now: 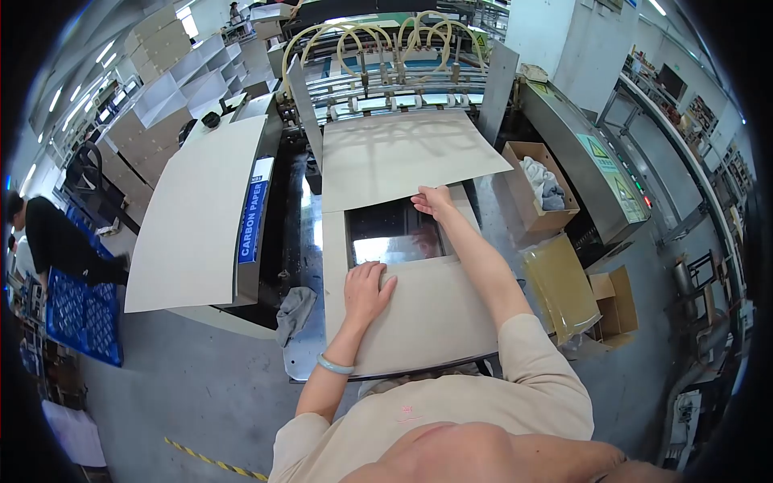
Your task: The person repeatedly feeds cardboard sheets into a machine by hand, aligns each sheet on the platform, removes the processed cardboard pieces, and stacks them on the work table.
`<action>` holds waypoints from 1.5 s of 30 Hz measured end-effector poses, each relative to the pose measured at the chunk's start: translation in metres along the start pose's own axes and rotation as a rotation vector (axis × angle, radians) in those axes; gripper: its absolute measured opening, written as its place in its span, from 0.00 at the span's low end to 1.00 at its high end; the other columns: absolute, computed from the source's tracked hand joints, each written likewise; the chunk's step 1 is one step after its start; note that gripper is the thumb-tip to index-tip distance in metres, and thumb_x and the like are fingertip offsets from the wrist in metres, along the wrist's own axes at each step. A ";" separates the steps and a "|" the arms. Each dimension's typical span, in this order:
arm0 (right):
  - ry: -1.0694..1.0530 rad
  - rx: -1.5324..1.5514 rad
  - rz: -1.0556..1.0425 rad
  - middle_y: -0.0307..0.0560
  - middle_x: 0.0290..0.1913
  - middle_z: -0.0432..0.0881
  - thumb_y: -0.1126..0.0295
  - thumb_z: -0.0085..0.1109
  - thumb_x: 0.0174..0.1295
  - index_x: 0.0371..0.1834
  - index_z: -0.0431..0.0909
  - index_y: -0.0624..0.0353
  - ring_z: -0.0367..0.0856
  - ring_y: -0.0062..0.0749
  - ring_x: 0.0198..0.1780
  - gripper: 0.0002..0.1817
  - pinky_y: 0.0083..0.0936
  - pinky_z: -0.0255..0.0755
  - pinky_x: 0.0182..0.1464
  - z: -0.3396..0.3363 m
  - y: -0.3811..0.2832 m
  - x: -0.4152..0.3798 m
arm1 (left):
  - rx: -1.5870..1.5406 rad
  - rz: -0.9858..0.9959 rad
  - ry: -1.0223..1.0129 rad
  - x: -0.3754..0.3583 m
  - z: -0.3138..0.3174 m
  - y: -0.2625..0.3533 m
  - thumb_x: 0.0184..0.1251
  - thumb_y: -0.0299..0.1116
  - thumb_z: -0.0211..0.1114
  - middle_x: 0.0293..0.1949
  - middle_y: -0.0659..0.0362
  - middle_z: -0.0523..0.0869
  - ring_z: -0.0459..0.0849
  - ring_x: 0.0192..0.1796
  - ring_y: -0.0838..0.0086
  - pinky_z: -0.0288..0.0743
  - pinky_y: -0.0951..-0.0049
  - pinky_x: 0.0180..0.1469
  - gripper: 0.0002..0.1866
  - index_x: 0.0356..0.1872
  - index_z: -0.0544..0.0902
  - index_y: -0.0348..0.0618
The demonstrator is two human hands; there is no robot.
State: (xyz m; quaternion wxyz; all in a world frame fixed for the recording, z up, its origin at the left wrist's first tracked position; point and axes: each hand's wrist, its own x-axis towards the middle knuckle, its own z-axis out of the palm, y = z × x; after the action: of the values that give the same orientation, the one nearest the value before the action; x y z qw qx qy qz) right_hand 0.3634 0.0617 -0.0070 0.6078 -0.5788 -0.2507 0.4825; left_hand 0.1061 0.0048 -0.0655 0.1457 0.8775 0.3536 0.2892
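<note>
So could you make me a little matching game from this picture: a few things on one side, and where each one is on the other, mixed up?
Things:
1. left hand
2. right hand
3. grey rag
4. open cardboard box

Places:
A. on the floor to the right of the machine, cloths inside
B. flat on the near cardboard sheet
C. draped over the machine's edge, left of the near sheet
D. at the near edge of the far cardboard sheet

Pairs: 1-B, 2-D, 3-C, 4-A

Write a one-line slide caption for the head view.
Left hand flat on near cardboard sheet, right hand at edge of far sheet on feeder machine.
</note>
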 end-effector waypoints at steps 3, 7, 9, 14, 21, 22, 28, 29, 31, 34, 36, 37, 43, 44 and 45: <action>-0.004 -0.013 -0.003 0.51 0.40 0.84 0.69 0.56 0.66 0.50 0.74 0.65 0.84 0.30 0.37 0.14 0.22 0.80 0.37 0.001 -0.003 0.001 | 0.003 -0.002 0.002 0.000 0.001 -0.001 0.63 0.41 0.61 0.50 0.57 0.84 0.79 0.54 0.64 0.65 0.67 0.63 0.17 0.46 0.83 0.40; -0.021 -0.038 -0.008 0.51 0.40 0.84 0.69 0.56 0.65 0.51 0.74 0.65 0.84 0.30 0.37 0.15 0.22 0.80 0.37 0.003 -0.009 0.003 | -0.009 -0.011 -0.008 0.000 0.001 -0.001 0.64 0.41 0.61 0.50 0.57 0.84 0.79 0.54 0.64 0.65 0.67 0.63 0.17 0.47 0.83 0.40; -0.031 -0.052 -0.011 0.51 0.41 0.84 0.69 0.56 0.65 0.51 0.74 0.65 0.84 0.30 0.37 0.15 0.22 0.80 0.38 0.005 -0.012 0.004 | -0.006 -0.012 -0.006 0.000 0.001 -0.001 0.64 0.41 0.61 0.50 0.57 0.84 0.79 0.54 0.64 0.65 0.66 0.63 0.17 0.47 0.83 0.40; -0.060 -0.088 -0.016 0.51 0.41 0.84 0.68 0.57 0.65 0.52 0.74 0.65 0.84 0.29 0.37 0.16 0.23 0.79 0.38 0.006 -0.019 0.004 | 0.000 -0.014 -0.003 0.000 0.002 -0.002 0.64 0.41 0.61 0.50 0.57 0.84 0.79 0.54 0.64 0.65 0.66 0.63 0.17 0.47 0.83 0.41; -0.088 -0.137 -0.013 0.51 0.42 0.85 0.68 0.57 0.65 0.54 0.74 0.64 0.84 0.29 0.37 0.16 0.23 0.79 0.39 0.011 -0.032 0.012 | -0.001 -0.010 -0.001 0.000 0.002 -0.002 0.64 0.41 0.61 0.50 0.57 0.84 0.79 0.54 0.64 0.65 0.67 0.63 0.16 0.46 0.83 0.42; -0.093 -0.144 -0.012 0.51 0.42 0.85 0.68 0.57 0.65 0.54 0.74 0.64 0.84 0.29 0.37 0.17 0.23 0.79 0.39 0.007 -0.029 0.007 | 0.000 -0.011 -0.002 0.000 0.001 -0.002 0.64 0.41 0.61 0.50 0.57 0.84 0.79 0.54 0.64 0.65 0.67 0.63 0.16 0.46 0.83 0.42; -0.101 -0.172 -0.003 0.51 0.43 0.85 0.68 0.57 0.65 0.55 0.74 0.64 0.83 0.29 0.37 0.17 0.23 0.79 0.40 -0.015 -0.026 -0.007 | -0.001 0.004 -0.003 0.000 0.002 -0.003 0.64 0.41 0.61 0.49 0.58 0.84 0.79 0.53 0.64 0.66 0.67 0.62 0.16 0.46 0.83 0.42; -0.096 -0.172 0.001 0.51 0.43 0.85 0.68 0.57 0.65 0.55 0.74 0.64 0.83 0.29 0.37 0.18 0.24 0.79 0.40 -0.023 -0.022 -0.012 | 0.000 0.004 0.005 0.000 0.002 -0.004 0.63 0.41 0.62 0.49 0.57 0.84 0.79 0.53 0.64 0.66 0.66 0.62 0.16 0.45 0.83 0.41; -0.076 -0.165 0.020 0.51 0.43 0.85 0.68 0.58 0.65 0.55 0.74 0.64 0.83 0.29 0.37 0.18 0.24 0.79 0.40 -0.042 -0.014 -0.024 | -0.002 0.006 0.008 0.001 0.000 -0.002 0.61 0.40 0.63 0.48 0.56 0.84 0.79 0.53 0.63 0.67 0.66 0.61 0.16 0.44 0.83 0.40; -0.082 -0.285 -0.069 0.47 0.42 0.85 0.68 0.58 0.63 0.55 0.76 0.60 0.82 0.27 0.38 0.17 0.22 0.76 0.41 -0.074 -0.001 -0.057 | 0.009 0.001 -0.018 0.001 -0.001 0.001 0.60 0.38 0.63 0.47 0.55 0.85 0.80 0.51 0.62 0.68 0.65 0.60 0.15 0.43 0.82 0.39; 0.007 -0.405 -0.164 0.46 0.42 0.85 0.69 0.59 0.62 0.53 0.77 0.60 0.82 0.26 0.38 0.17 0.20 0.75 0.40 -0.102 0.006 -0.088 | 0.012 0.036 -0.030 0.002 0.002 -0.003 0.60 0.38 0.63 0.47 0.55 0.84 0.80 0.52 0.62 0.68 0.65 0.60 0.15 0.43 0.82 0.39; 0.059 -0.546 -0.274 0.44 0.41 0.86 0.70 0.59 0.60 0.52 0.78 0.60 0.82 0.25 0.38 0.16 0.19 0.74 0.39 -0.117 0.015 -0.108 | 0.027 0.057 -0.005 0.000 0.005 -0.006 0.60 0.37 0.63 0.47 0.54 0.84 0.80 0.52 0.62 0.68 0.64 0.59 0.14 0.43 0.82 0.39; 0.465 -0.843 -0.265 0.43 0.38 0.85 0.71 0.62 0.54 0.47 0.79 0.62 0.82 0.36 0.37 0.16 0.28 0.74 0.42 -0.181 0.056 -0.205 | -0.134 0.095 -0.033 0.019 0.003 0.023 0.60 0.34 0.64 0.54 0.53 0.81 0.76 0.58 0.57 0.66 0.60 0.62 0.16 0.48 0.80 0.40; 0.509 -0.877 -0.266 0.43 0.39 0.85 0.71 0.62 0.54 0.47 0.79 0.61 0.82 0.36 0.38 0.16 0.28 0.74 0.43 -0.186 0.065 -0.216 | -0.164 0.143 -0.046 0.026 0.004 0.036 0.59 0.33 0.65 0.55 0.54 0.80 0.76 0.58 0.57 0.66 0.60 0.63 0.16 0.49 0.79 0.40; 0.551 -0.911 -0.270 0.43 0.39 0.85 0.71 0.63 0.54 0.48 0.79 0.61 0.82 0.35 0.39 0.17 0.27 0.74 0.44 -0.191 0.075 -0.227 | -0.167 0.145 -0.056 0.032 0.009 0.049 0.59 0.33 0.65 0.55 0.54 0.80 0.76 0.58 0.57 0.66 0.60 0.63 0.16 0.49 0.79 0.40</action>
State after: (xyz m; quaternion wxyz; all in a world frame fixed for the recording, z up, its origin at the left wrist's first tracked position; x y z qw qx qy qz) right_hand 0.4131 -0.2351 -0.0595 0.3956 -0.8508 -0.3379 0.0735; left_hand 0.1566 -0.0078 -0.0365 0.2068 0.8933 0.2595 0.3031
